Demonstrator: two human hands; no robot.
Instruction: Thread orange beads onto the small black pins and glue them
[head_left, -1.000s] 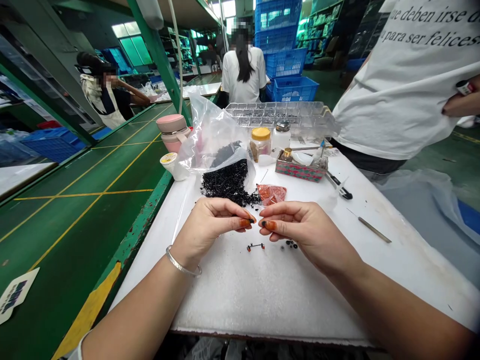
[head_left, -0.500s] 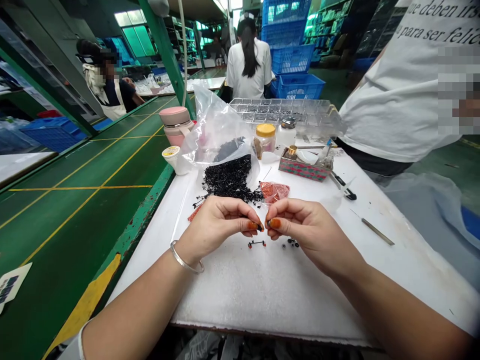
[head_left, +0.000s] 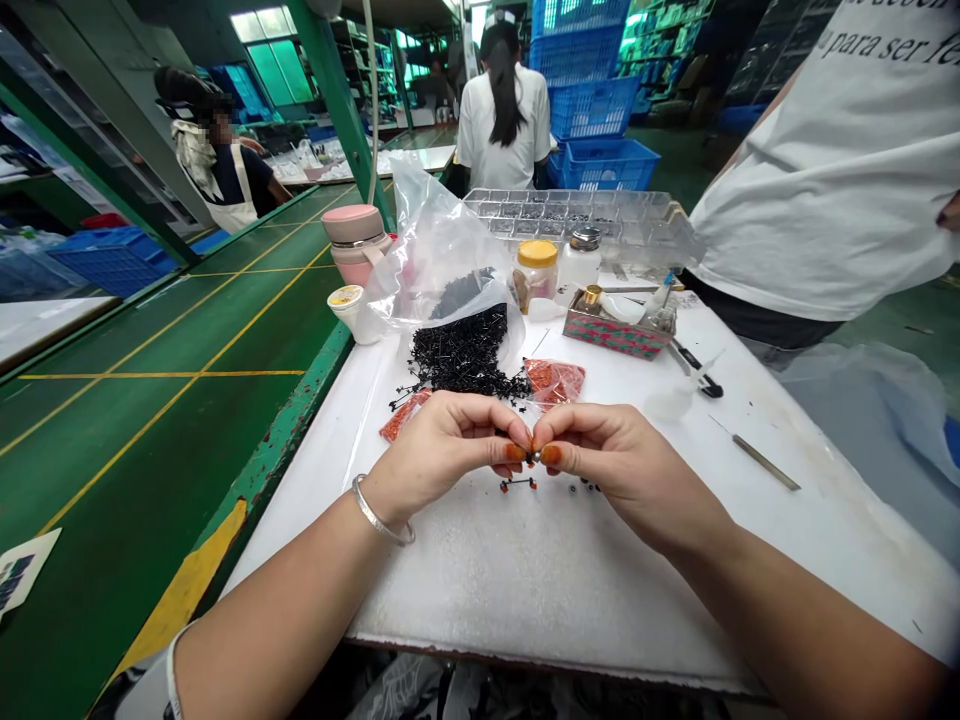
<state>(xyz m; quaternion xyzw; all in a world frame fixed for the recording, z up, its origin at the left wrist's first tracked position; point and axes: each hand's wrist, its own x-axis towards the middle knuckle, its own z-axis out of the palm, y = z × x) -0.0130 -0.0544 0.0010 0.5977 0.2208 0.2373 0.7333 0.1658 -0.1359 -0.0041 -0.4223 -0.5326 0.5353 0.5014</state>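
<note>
Above the white tabletop (head_left: 562, 580), my left hand (head_left: 457, 440) and my right hand (head_left: 600, 450) meet at their fingertips. Each is closed in a pinch on something small and dark, partly hidden by the fingers. A small black rod with orange ends (head_left: 518, 484) lies just below the fingertips. Several tiny black round pieces (head_left: 585, 487) are beside it, partly covered by my right hand. Behind my hands a pile of black parts (head_left: 465, 350) spills from a clear plastic bag (head_left: 420, 240). Bags of small orange pieces (head_left: 553, 381) lie near the pile.
Farther back stand a pink container (head_left: 354, 243), a yellow-lidded jar (head_left: 536, 272), a patterned box (head_left: 615, 328) and a clear compartment tray (head_left: 585, 215). A cutter (head_left: 697, 370) and a thin tool (head_left: 765, 460) lie right. A person in white (head_left: 832, 170) stands at the right.
My hands have come together, closing the small gap between their fingertips. The view has shifted slightly, and the person at the right has moved an arm.
</note>
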